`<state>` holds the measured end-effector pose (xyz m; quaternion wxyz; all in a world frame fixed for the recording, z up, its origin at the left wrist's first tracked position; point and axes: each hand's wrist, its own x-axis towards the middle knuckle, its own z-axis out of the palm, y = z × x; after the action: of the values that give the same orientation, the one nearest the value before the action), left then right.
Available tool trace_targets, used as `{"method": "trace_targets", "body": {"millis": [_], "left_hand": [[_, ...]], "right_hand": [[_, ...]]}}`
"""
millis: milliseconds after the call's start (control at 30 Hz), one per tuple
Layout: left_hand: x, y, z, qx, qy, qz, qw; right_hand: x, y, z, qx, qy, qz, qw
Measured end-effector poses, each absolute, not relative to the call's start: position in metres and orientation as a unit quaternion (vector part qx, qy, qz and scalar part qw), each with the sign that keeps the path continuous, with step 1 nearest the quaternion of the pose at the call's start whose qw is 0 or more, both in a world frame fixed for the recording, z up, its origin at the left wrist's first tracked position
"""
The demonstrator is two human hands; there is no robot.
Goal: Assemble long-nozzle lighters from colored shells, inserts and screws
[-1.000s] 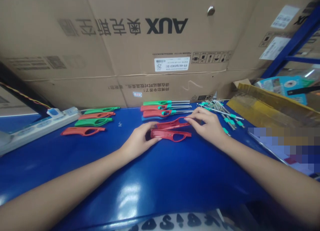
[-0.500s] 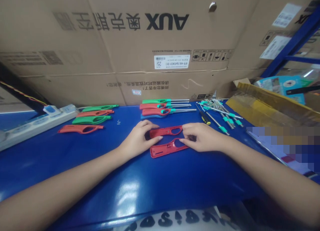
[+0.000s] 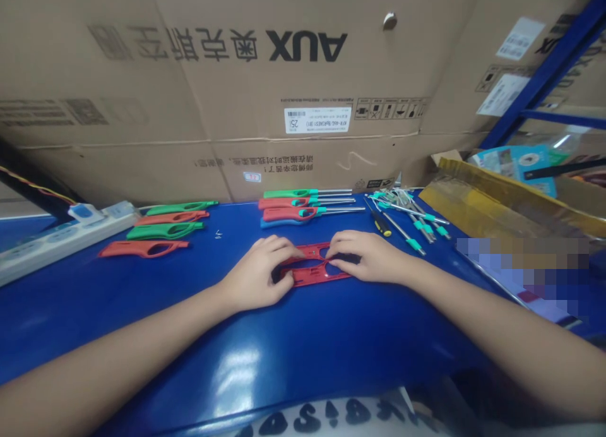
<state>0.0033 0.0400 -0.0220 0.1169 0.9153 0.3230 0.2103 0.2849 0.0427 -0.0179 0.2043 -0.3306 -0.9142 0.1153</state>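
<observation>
Two red shells (image 3: 313, 268) lie close together on the blue table (image 3: 142, 311), just in front of the person, and both hands are down on them. The left hand (image 3: 255, 276) covers the shells' left ends, fingers curled over and pinching the plastic from that side. The right hand (image 3: 362, 257) rests on the right ends, fingers bent and gripping there, fingertips near the middle opening. The two shells sit one just behind the other, touching or nearly so; which it is cannot be told.

Behind them, three finished lighters (image 3: 303, 204) lie in a neat row, green, red and red over blue, their metal tubes pointing right. To the right, a loose pile of metal tubes (image 3: 411, 219) with teal collars lies beside a screwdriver (image 3: 381, 222). Far left, four more shells (image 3: 161, 225), green and red in turn, lie stacked in a row near a power strip (image 3: 61, 235). Cardboard boxes (image 3: 237, 77) wall off the back.
</observation>
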Motion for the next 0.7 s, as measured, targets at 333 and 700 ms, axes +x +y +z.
{"method": "trace_targets", "body": {"millis": [333, 700], "left_hand": [[0.003, 0.0433, -0.0255, 0.902, 0.324, 0.25, 0.133], [0.0038, 0.0429, -0.024, 0.9, 0.344, 0.24, 0.121]], "right_hand": [[0.2809, 0.0451, -0.0236, -0.35, -0.896, 0.126, 0.242], [0.2799, 0.0437, -0.0242, -0.358, -0.897, 0.111, 0.235]]}}
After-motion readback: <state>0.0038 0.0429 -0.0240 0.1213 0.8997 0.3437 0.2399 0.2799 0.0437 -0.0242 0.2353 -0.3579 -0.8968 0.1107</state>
